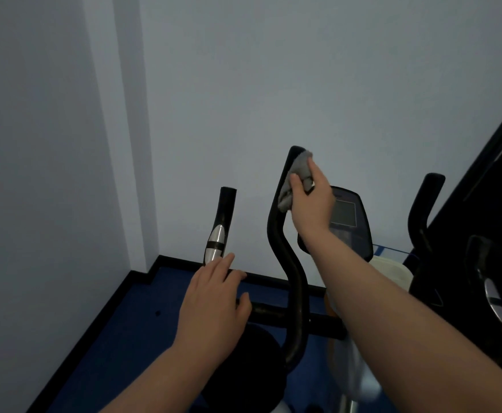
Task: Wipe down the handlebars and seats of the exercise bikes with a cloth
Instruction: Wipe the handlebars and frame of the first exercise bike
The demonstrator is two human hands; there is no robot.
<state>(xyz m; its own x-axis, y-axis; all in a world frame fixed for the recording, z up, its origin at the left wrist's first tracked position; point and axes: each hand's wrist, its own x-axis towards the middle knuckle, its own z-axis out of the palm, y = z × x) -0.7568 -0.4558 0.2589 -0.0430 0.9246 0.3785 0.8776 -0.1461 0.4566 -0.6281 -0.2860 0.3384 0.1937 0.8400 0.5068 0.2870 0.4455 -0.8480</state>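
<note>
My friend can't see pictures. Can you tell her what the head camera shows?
A right hand presses a grey cloth against a black exercise-bike handlebar. The left hand rests on the crossbar, below a silver-banded grip.

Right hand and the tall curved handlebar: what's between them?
In the head view, the grey cloth lies between the right hand and the tall curved handlebar, pressed against its upper end.
</note>
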